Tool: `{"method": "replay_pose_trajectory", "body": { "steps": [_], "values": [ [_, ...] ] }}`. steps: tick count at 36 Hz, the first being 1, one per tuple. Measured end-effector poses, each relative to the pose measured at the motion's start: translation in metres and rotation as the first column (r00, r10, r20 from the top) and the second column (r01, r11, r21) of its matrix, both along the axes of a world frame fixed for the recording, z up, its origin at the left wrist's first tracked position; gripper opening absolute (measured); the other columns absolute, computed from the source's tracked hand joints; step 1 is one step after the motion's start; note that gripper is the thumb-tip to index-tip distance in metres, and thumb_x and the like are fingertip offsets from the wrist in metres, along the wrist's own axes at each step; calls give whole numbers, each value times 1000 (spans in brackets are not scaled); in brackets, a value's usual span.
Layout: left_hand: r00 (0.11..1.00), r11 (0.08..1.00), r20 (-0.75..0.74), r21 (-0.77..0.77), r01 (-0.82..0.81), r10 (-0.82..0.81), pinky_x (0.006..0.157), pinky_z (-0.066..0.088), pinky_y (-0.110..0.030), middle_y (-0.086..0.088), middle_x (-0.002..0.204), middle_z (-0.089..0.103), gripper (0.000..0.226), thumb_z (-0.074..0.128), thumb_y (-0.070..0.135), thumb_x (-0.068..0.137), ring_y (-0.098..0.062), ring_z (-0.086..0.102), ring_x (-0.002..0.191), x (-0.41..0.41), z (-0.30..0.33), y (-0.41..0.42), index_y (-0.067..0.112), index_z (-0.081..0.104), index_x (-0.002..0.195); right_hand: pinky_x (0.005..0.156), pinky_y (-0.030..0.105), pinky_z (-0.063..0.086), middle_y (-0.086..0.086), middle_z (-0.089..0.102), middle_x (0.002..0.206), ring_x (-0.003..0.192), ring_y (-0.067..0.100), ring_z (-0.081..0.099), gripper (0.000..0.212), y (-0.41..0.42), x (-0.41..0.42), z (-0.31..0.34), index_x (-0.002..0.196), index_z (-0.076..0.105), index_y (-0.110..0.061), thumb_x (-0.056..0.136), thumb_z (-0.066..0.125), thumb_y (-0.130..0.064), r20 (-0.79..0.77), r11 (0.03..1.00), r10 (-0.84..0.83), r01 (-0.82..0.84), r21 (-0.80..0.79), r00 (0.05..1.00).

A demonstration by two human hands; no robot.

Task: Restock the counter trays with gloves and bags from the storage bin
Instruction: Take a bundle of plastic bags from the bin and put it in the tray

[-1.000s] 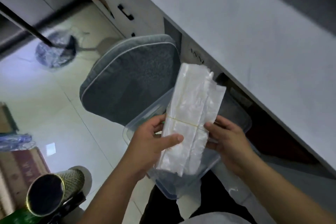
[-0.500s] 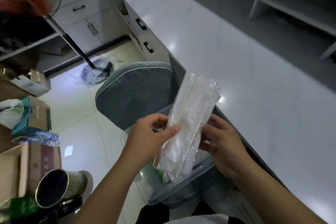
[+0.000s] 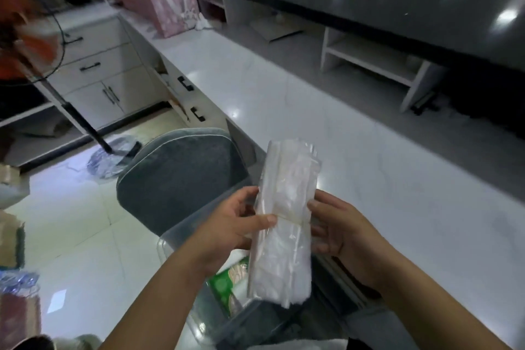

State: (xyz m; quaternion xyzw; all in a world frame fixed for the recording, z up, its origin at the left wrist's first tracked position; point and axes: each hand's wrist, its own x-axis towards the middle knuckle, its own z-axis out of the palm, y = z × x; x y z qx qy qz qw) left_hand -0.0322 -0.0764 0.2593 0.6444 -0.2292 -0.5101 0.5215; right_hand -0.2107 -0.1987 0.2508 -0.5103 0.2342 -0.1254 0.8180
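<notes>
A long bundle of clear plastic bags (image 3: 284, 207), bound by a thin rubber band at its middle, stands nearly upright in front of me. My left hand (image 3: 227, 227) grips its left edge with the thumb across the band. My right hand (image 3: 338, 230) holds the right edge from behind. Below the bundle sits the clear plastic storage bin (image 3: 181, 239), with a green and white packet (image 3: 227, 281) inside it. The white counter (image 3: 355, 156) runs along the right, beside the bin. No counter trays are in view.
A grey cushioned chair (image 3: 179, 176) stands just beyond the bin. Pink gift bags (image 3: 167, 0) sit at the counter's far end. A fan pole (image 3: 76, 116) and its wrapped base (image 3: 110, 156) stand on the tiled floor. White drawers (image 3: 96, 65) line the left wall.
The view has swung up from the bin and floor to the counter and room. The bundle stays in both hands, raised a little above the bin.
</notes>
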Motion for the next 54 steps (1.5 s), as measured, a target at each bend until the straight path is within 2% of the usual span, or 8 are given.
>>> {"method": "replay_pose_trajectory", "body": {
  "steps": [4, 6, 10, 14, 21, 31, 39, 54],
  "values": [
    [992, 990, -6, -65, 127, -128, 79, 60, -51, -12, 114, 71, 50, 83, 12, 76, -33, 71, 101, -23, -3, -2, 31, 62, 118, 78, 39, 61, 4, 72, 119, 105, 25, 70, 50, 27, -31, 10, 123, 62, -40, 83, 75, -14, -43, 978, -155, 147, -151, 987],
    [984, 980, -2, -98, 176, -177, 73, 61, -41, -10, 111, 72, 48, 85, 16, 73, -30, 73, 98, -36, -3, 2, 36, 64, 112, 73, 33, 60, 5, 74, 113, 100, 24, 72, 57, 45, -45, 12, 125, 59, -34, 80, 76, -5, -68, 949, -269, 253, -189, 961],
    [954, 944, 51, -142, 298, -294, 79, 61, -42, -5, 112, 72, 54, 86, 27, 66, -26, 72, 100, -62, -2, 19, 42, 63, 113, 70, 35, 61, 6, 76, 107, 95, 25, 74, 53, 87, -75, 22, 123, 59, -26, 80, 74, 1, -121, 882, -449, 418, -217, 885],
    [843, 829, -17, -189, 526, -538, 74, 59, -31, -3, 112, 73, 60, 82, 17, 74, -22, 71, 102, -84, -3, 40, 50, 61, 119, 66, 39, 61, 10, 76, 105, 94, 27, 73, 50, 131, -116, 30, 123, 61, -21, 82, 69, 8, -168, 804, -587, 546, -236, 792],
    [666, 648, -42, -281, 708, -745, 78, 61, -40, -6, 106, 73, 67, 82, 6, 74, -26, 71, 101, -168, -2, 61, 43, 61, 126, 63, 38, 60, 7, 76, 105, 92, 26, 74, 45, 208, -204, 47, 118, 63, -28, 81, 74, -4, -237, 640, -768, 703, -311, 594],
    [578, 550, -28, -347, 759, -815, 85, 58, -56, -11, 117, 68, 72, 85, 13, 73, -31, 71, 104, -258, 20, 81, 44, 55, 130, 73, 38, 60, 10, 73, 114, 103, 31, 71, 43, 260, -292, 74, 117, 68, -32, 78, 80, -19, -150, 581, -813, 767, -274, 562],
    [556, 509, 50, -344, 789, -829, 77, 60, -42, -15, 117, 64, 71, 84, 17, 73, -32, 70, 103, -318, 28, 71, 45, 55, 131, 77, 40, 61, 7, 74, 113, 103, 28, 71, 29, 245, -355, 71, 112, 70, -27, 83, 76, -21, -114, 570, -817, 765, -300, 565],
    [559, 491, 120, -353, 797, -821, 82, 60, -50, -18, 116, 63, 66, 79, 7, 78, -35, 69, 104, -539, 34, 26, 46, 59, 129, 85, 49, 59, 7, 74, 111, 103, 29, 71, 27, 196, -566, 70, 101, 75, -25, 74, 78, -23, -51, 530, -846, 825, -197, 531]
  ]
}}
